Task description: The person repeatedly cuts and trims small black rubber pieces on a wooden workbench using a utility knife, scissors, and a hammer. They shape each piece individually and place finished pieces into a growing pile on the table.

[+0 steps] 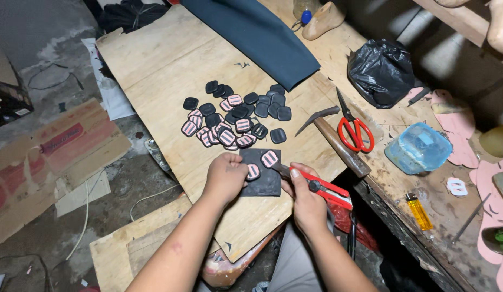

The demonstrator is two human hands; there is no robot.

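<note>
right hand (307, 201): we are gripping the red utility knife (326, 189), fist closed.
left hand (225, 177): we are pressing the dark sheet (265, 181), fingers closed on its left edge.
sheet: lying just below the pile of cut pieces (232, 116).
risk: blade is cutting toward our left fingers; a slip could nick them.

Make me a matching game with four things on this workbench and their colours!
Things:
1. scissors
2. lighter
3. plastic bag
4. block beside the scissors

Colours:
A. black
B. pale blue
C. red handles
D. yellow-orange

Pairs: 1-C, 2-D, 3-A, 4-B
</note>
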